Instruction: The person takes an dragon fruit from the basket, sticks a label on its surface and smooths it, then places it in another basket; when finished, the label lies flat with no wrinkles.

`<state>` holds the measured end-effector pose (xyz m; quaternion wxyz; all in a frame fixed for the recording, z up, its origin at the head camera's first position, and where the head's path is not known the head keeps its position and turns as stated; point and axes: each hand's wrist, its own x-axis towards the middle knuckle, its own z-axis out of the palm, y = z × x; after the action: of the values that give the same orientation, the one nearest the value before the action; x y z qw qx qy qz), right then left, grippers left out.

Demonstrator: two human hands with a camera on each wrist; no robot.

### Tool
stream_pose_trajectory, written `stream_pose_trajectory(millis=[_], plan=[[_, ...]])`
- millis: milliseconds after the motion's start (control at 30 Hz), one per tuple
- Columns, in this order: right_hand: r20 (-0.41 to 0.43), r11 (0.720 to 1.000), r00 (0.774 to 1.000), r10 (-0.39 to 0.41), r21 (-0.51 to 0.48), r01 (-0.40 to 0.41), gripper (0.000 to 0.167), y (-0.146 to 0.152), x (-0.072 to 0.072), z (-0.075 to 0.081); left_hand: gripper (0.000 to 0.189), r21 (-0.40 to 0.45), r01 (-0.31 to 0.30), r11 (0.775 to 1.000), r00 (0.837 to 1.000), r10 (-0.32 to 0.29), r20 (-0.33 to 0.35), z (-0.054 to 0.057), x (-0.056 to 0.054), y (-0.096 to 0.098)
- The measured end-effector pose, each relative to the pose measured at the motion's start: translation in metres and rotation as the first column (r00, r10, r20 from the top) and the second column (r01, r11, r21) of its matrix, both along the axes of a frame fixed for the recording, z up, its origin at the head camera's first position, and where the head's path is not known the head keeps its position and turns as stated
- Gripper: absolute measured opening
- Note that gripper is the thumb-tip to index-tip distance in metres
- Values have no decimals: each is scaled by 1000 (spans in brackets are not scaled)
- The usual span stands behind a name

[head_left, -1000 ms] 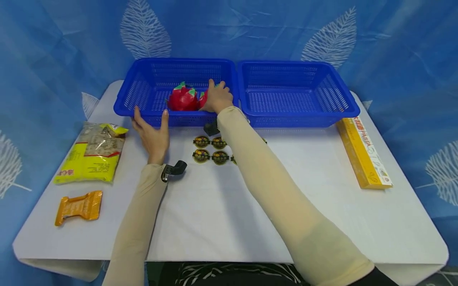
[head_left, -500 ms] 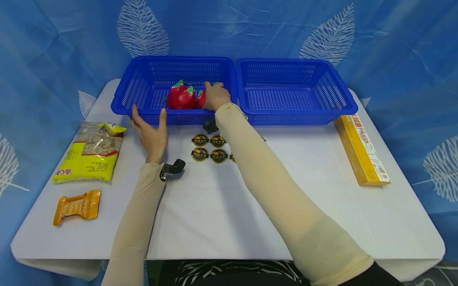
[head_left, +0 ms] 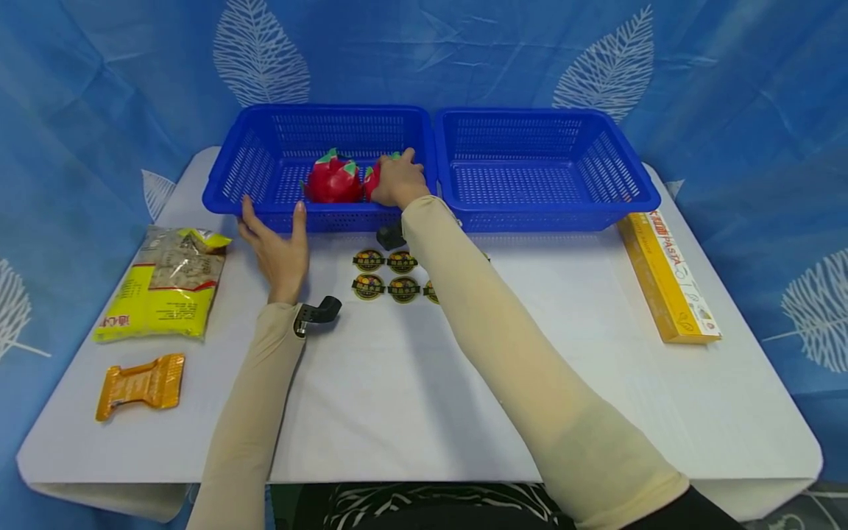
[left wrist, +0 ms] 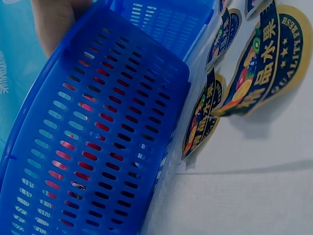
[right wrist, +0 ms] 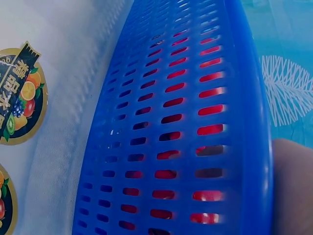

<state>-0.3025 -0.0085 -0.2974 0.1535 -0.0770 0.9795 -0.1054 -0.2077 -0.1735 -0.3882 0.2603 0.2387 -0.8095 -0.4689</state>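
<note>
My right hand [head_left: 400, 180] reaches into the left blue basket [head_left: 344, 218], its fingers and thumb around a red dragon fruit [head_left: 372, 181] that it mostly covers. Touching that fruit, a second dragon fruit [head_left: 334, 182] with green tips lies in the basket to the left. My left hand [head_left: 281, 258] rests at the front rim of the same basket, fingers straight and spread, thumb apart. In the left wrist view, the right hand [left wrist: 55, 22] shows past the rim. Red patches show through the slots of the basket wall [right wrist: 190, 103] in the right wrist view.
A second blue basket [head_left: 543, 223] stands beside the first. Round fruit stickers [head_left: 404, 288] lie in front. At left are a yellow bag [head_left: 165, 283] and an orange packet [head_left: 142, 383]; a yellow pasta box [head_left: 669, 280] lies at right.
The fingers of my right hand drew closer together over the dragon fruit, then spread slightly again. The left hand keeps its place at the rim. The whole view has shifted slightly.
</note>
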Motion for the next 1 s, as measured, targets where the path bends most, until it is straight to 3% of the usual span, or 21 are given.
stream_pose_trajectory(millis=[433,667,1000], plan=[[57,999,998,-31,39,29,80,3,-3,5,88,8,21,1000,1000,-21,-4,1,-5,6],[83,992,995,49,116,-58,76,-8,-3,10,87,17,8,1000,1000,-8,-2,4,-1,-3],[31,967,999,36,250,-43,84,-12,-2,4,89,12,15,1000,1000,-16,26,0,1,0]])
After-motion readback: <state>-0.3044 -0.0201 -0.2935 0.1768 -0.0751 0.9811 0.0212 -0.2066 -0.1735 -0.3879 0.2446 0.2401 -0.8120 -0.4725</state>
